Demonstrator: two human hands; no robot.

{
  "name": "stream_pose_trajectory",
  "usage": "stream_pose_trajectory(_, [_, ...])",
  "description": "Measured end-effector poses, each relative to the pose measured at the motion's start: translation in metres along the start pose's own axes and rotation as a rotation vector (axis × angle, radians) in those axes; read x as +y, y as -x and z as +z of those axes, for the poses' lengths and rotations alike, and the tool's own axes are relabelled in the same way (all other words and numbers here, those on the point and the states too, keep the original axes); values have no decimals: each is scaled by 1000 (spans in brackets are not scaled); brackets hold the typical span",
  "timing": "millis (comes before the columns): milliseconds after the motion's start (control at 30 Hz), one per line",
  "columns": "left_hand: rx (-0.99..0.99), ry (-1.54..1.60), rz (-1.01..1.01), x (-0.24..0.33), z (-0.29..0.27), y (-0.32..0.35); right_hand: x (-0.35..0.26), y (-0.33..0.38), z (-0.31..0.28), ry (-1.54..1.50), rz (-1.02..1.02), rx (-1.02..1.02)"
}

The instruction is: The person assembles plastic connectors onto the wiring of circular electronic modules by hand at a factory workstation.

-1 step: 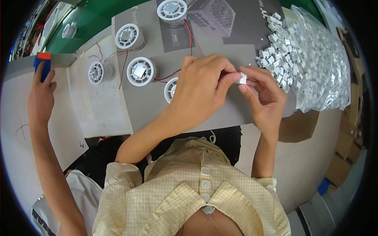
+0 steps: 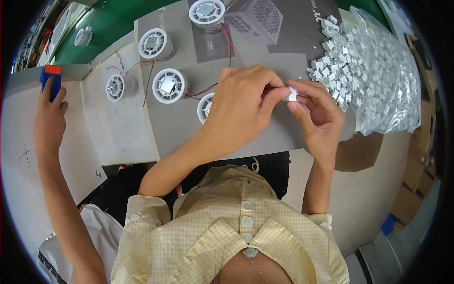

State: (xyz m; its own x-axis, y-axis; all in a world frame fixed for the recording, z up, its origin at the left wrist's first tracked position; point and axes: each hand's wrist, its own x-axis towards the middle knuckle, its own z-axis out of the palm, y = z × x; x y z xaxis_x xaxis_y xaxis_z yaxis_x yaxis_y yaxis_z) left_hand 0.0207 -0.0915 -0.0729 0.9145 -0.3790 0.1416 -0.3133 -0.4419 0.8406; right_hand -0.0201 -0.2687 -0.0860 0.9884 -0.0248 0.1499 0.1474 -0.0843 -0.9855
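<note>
My left hand [image 2: 246,111] and my right hand [image 2: 318,118] meet fingertip to fingertip over a grey board [image 2: 265,137]. Between them sits a small white plastic connector [image 2: 292,93], which my right fingers pinch. My left thumb and forefinger pinch the thin red wire end [image 2: 270,88] at that connector. Red and black wires [image 2: 201,92] run from under my left hand toward a round white fan [image 2: 205,107], half hidden by my left wrist. Another round white fan [image 2: 168,85] lies just to its left.
More round white fans [image 2: 153,44] [image 2: 206,12] [image 2: 116,87] lie on the board with trailing wires. A clear bag and loose heap of white connectors [image 2: 373,71] fill the right. At the left, another person's hand [image 2: 49,120] holds a blue and orange object [image 2: 51,78].
</note>
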Motion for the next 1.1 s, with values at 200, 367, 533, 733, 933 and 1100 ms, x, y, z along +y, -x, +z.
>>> stream_pose_trajectory(200, [-34, -282, 106, -3, -13, 4, -5, 0, -1, 248, 13, -7])
stream_pose_trajectory(367, [-120, -257, 109, -4, -15, 6, -13, -5, 7, 592, -235, -79])
stream_pose_trajectory(533, [-36, -618, 145, -2, -25, 18, -6, -5, 5, 731, -285, -106])
stream_pose_trajectory(733, [-200, -510, 115, 1, -25, 24, -12, -3, 16, 857, -341, -195])
stream_pose_trajectory(933, [-114, -693, -95, 35, -51, 46, -6, 4, 16, 816, -340, -283])
stream_pose_trajectory(1100, [-211, -384, -110, 21, -54, 47, -7, 3, 21, 702, -314, -294])
